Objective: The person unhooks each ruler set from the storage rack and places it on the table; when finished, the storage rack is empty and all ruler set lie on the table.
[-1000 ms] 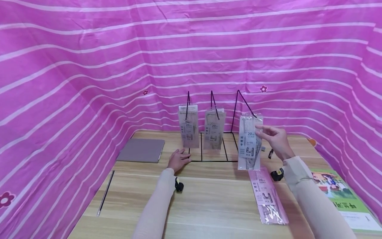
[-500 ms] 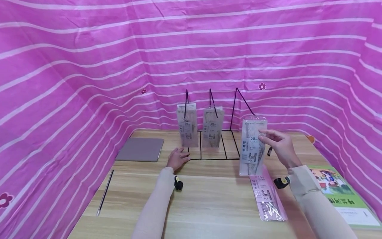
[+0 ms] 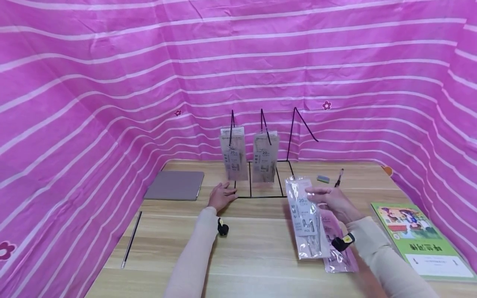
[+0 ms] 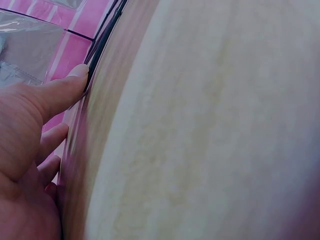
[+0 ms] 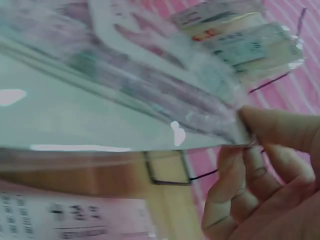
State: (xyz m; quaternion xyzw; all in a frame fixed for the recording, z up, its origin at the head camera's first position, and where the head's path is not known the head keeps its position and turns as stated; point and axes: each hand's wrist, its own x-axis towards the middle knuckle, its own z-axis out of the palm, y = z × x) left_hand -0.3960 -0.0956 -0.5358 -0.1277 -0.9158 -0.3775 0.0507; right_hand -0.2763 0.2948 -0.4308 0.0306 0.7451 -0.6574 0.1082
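My right hand (image 3: 335,200) pinches the right edge of a clear-bagged ruler set (image 3: 306,223) marked 20 cm, its card tilted low over the table. In the right wrist view, thumb and fingers grip the edge of the same bag (image 5: 75,110). Partly behind it lies a pink packet (image 3: 340,265) with similar print. My left hand (image 3: 220,196) rests at the front left corner of a black wire rack (image 3: 261,197); the left wrist view shows its thumb against the black rod (image 4: 95,62). Two similar packets (image 3: 234,159) hang from the rack's left and middle hooks.
Nothing hangs on the right hook (image 3: 306,124). A grey notebook (image 3: 175,185) lies left, with a slim pen (image 3: 132,240) nearer. An eraser (image 3: 323,179) and a dark pen (image 3: 339,178) lie back right, a green picture book (image 3: 421,240) far right. Pink striped cloth (image 3: 238,62) surrounds the table.
The right hand has drawn the ruler set off the right hook and lowered it toward the near side, over the pink packet. The left hand stays at the rack.
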